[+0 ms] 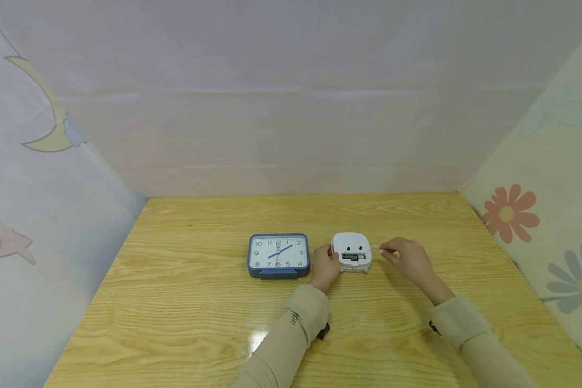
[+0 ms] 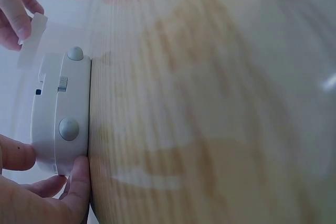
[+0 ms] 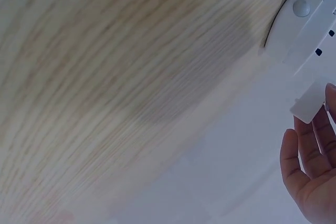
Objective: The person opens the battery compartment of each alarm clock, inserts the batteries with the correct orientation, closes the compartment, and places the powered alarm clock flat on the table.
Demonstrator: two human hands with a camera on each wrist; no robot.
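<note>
A small white clock (image 1: 350, 240) lies back side up on the table, showing two dark knobs and an uncovered battery compartment with a dark battery (image 1: 350, 257) in it. My left hand (image 1: 325, 269) grips the clock's left side; in the left wrist view its fingers (image 2: 79, 184) press against the casing near the tabletop. Just off the clock's right side, my right hand (image 1: 409, 260) pinches a thin white battery cover (image 3: 308, 103) between thumb and fingers. That cover is held up in the air, apart from the casing. Two round feet (image 2: 69, 129) stick out from the clock's near edge.
A blue rectangular alarm clock (image 1: 278, 253) with a white dial lies face up just left of my left hand. The wooden table (image 1: 184, 323) meets a pale cloth backdrop (image 1: 291, 134) at the back, with printed cloth on both sides.
</note>
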